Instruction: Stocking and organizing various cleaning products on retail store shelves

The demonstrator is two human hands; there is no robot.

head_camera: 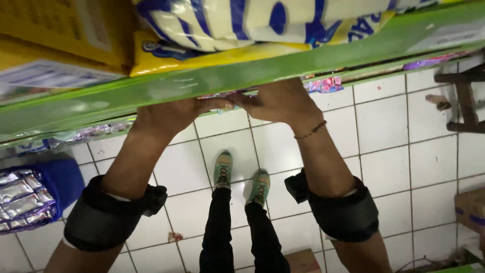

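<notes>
— Packets [323, 84] in shiny wrappers lay on the lower shelf, just beyond the fingertips of both hands; was either hand holding one?

— I couldn't tell. The left hand [169, 114] and right hand [280, 101] were pushed in under the green shelf edge [252, 68], thumbs almost meeting between them, and the fingers were hidden by that ledge (whether curled round a packet or lying flat could not be seen).

— What sat above the hands?

— A big white-and-blue sack [242, 20] lying flat on a yellow bag [177, 58], probably laid flat so they would not slide off.

— And below the wrists?

— Black cuffs [106, 215] were strapped round both forearms. Beneath them were green sneakers [222, 169] on a white tiled floor [394, 131], and off beyond the left arm a blue bag of silvery packs [30, 194].
</notes>
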